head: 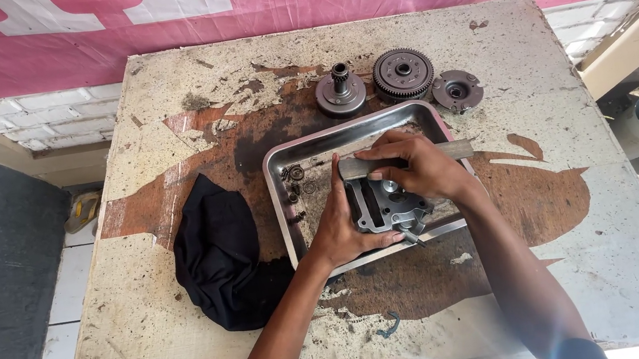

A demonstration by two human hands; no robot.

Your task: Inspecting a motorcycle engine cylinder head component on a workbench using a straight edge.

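Workbench seen from my head camera, looking straight down: a worn table with peeling, stained paint stands against a pink banner.

Near the middle sits a shallow metal tray, rectangular with rounded corners. Inside it lies a grey cast metal engine part, which both of my hands are on.

My left hand is cupped against the part's left side, fingers curled round its lower edge and thumb raised along its flank, so it grips the part rather than lying flat.

My right hand comes in from the right and rests over the top of the part. Its fingers are closed around a flat metal bar, which lies across the tray and sticks out past the right rim. The bar's left end shows beyond my fingertips.

A few small rings and washers lie in the tray's upper left corner, apart from the part.

Beyond the tray, near the table's far edge, three round components stand in a row: a hub with an upright shaft, a toothed gear drum and a smaller disc.

Left of the tray lies a crumpled black cloth.
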